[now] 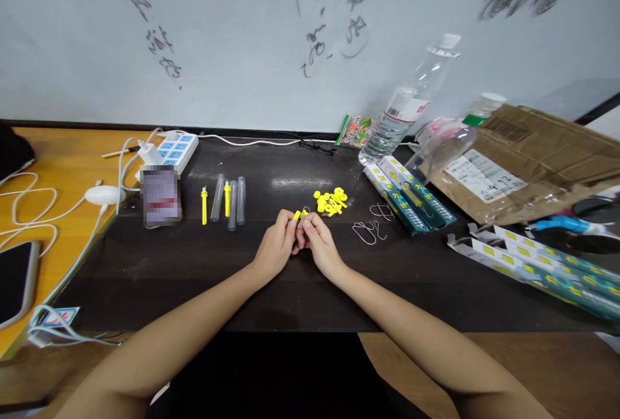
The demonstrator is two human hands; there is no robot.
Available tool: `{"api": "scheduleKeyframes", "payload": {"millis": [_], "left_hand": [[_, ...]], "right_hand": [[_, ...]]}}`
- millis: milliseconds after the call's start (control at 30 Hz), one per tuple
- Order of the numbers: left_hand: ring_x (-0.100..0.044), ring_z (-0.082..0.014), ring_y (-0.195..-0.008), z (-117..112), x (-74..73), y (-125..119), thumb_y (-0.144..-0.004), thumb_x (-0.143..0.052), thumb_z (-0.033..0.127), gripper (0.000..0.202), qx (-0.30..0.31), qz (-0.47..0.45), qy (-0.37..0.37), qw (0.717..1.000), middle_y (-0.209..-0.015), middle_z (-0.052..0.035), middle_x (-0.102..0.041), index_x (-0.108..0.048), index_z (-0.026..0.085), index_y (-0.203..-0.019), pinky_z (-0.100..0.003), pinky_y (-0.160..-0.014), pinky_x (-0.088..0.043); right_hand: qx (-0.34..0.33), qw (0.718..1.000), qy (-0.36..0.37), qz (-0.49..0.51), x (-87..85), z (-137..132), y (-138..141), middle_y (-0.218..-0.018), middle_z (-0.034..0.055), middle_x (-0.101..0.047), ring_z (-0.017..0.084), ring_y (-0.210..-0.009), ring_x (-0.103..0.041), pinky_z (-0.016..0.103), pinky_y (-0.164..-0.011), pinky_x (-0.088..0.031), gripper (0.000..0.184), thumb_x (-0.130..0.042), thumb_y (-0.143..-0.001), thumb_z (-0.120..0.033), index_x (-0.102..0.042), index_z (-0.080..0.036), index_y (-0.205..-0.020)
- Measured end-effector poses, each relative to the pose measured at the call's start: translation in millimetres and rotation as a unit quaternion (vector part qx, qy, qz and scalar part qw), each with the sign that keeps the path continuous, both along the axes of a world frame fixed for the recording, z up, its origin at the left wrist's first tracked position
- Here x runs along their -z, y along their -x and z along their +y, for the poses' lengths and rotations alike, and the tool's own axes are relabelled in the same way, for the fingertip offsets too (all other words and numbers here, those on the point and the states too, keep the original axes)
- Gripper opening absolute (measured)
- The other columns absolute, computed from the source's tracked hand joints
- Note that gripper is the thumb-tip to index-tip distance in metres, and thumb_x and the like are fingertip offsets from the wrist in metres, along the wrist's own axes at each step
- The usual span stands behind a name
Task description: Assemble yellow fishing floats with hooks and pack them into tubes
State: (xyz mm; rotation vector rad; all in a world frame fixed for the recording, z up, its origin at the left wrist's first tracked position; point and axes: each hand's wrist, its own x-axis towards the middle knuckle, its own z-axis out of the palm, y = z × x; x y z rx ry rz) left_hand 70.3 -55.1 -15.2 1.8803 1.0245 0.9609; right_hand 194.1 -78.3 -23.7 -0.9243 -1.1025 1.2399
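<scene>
Both hands meet over the middle of the dark table (271,303). My left hand (275,241) pinches a small yellow plastic piece (296,215) at its fingertips. My right hand (320,245) is closed on a thin metal hook (306,209), with a bit of yellow beside it; the fingers hide most of both. Just beyond the right hand lies a pile of small yellow plastic parts (330,201). Several bent metal hooks (367,233) lie to the right. On the left are yellow rods (204,206) with metal tips and several clear plastic tubes (241,203).
A power strip (177,153) and a phone with a blurred screen (161,199) stand at the left. To the right are printed narrow boxes (411,196), a tall water bottle (404,109), a brown parcel (523,154) and more boxes (537,267). Glasses (317,146) lie by the whiteboard.
</scene>
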Motion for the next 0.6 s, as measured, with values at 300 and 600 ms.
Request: {"api": "scheduleKeyframes", "payload": {"millis": [300, 600], "left_hand": [[-0.036, -0.0062, -0.041, 12.1, 6.4, 0.1, -0.093, -0.033, 0.038, 0.019, -0.031, -0.098, 0.082, 0.991, -0.052, 0.0095, -0.042, -0.039, 0.021, -0.087, -0.018, -0.047, -0.031], [-0.032, -0.0043, -0.037, 14.7, 3.8, 0.7, -0.092, -0.035, 0.041, 0.021, -0.022, -0.131, 0.117, 0.984, -0.051, 0.0106, -0.040, -0.041, 0.021, -0.089, -0.015, -0.040, -0.028]], "right_hand": [[0.012, 0.999, 0.051, 0.000, -0.3, 6.8, -9.4, -0.052, -0.0079, -0.056, 0.008, -0.044, -0.053, 0.022, -0.046, -0.054, 0.026, -0.061, -0.079, -0.043, -0.049, -0.020, -0.083], [0.043, 0.995, 0.091, 0.029, -5.3, 12.1, -19.2, -0.055, -0.0022, -0.063, 0.009, -0.049, -0.060, 0.022, -0.051, -0.056, 0.033, -0.076, -0.065, -0.042, -0.065, -0.014, -0.077]]}}
